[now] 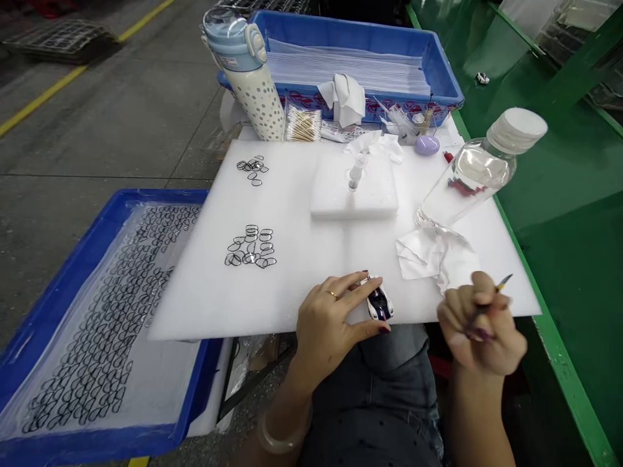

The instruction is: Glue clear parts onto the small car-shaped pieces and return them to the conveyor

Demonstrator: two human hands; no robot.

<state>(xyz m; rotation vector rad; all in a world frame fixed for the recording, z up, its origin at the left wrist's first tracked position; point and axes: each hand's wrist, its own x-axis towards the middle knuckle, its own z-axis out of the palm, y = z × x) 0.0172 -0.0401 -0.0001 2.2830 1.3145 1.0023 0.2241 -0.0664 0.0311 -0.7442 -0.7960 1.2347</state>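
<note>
My left hand (335,318) rests at the front edge of the white board (292,292), gripping a small toy car (379,302) between thumb and fingertips. The car is white with a dark stripe and dark windows. To the right, my right hand (479,324) is raised near the board's front edge, curled round a thin paintbrush (504,283); its dark pointed tip faces up and right, and most of its handle is hidden by the fingers. Crumpled white tissue (433,256) lies just beyond this hand. Black oval rings (250,248) lie in two groups on the board's left.
A clear bottle (467,172) leans at the right. A foam block (354,198) bears a small clear cup (357,172). At the back stand a dotted flask (256,91), cotton swabs (304,123) and a blue bin (341,29). A blue tray (195,395) of rings sits lower left.
</note>
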